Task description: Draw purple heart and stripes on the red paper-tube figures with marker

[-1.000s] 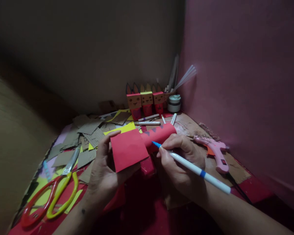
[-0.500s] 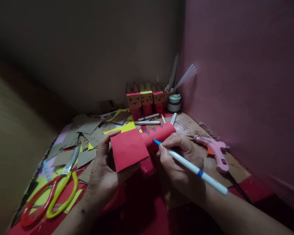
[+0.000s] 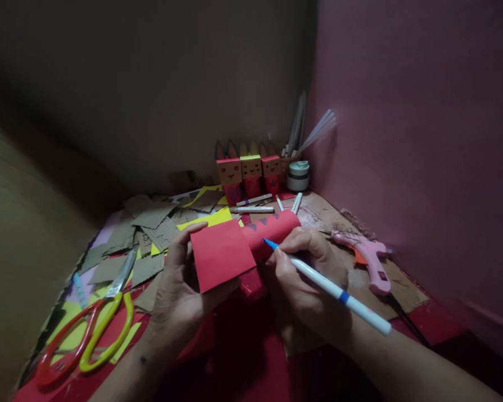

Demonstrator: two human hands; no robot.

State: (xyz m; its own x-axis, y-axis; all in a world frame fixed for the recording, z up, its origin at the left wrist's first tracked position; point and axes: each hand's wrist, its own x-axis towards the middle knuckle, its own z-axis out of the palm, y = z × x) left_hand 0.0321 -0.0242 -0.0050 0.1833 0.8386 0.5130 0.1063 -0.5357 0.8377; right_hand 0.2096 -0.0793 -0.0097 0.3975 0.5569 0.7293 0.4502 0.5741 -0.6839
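Your right hand (image 3: 312, 273) is pinched around a white marker (image 3: 322, 282), thumb and fingers closed near its blue tip, the barrel slanting back above your wrist. That tip is at the side of a red tube (image 3: 285, 222), beside a small mark; whether it touches is too fine to tell. Your left hand (image 3: 178, 285) grasps a red square (image 3: 223, 255) from the left and beneath, holding it up in front of you, with the tube reaching out behind it to the right. Three dark triangles run along the tube's upper side. Open scissors (image 3: 114, 291) lie left of your left hand, near cardboard scraps (image 3: 155, 215) and yellow paper (image 3: 213, 219). Beyond your right hand, to the right, lies a pink glue gun (image 3: 371, 254). At the back, three eared figures (image 3: 251, 167) stand in a row beside a jar (image 3: 297, 181), with loose markers (image 3: 254, 210) lying before them.
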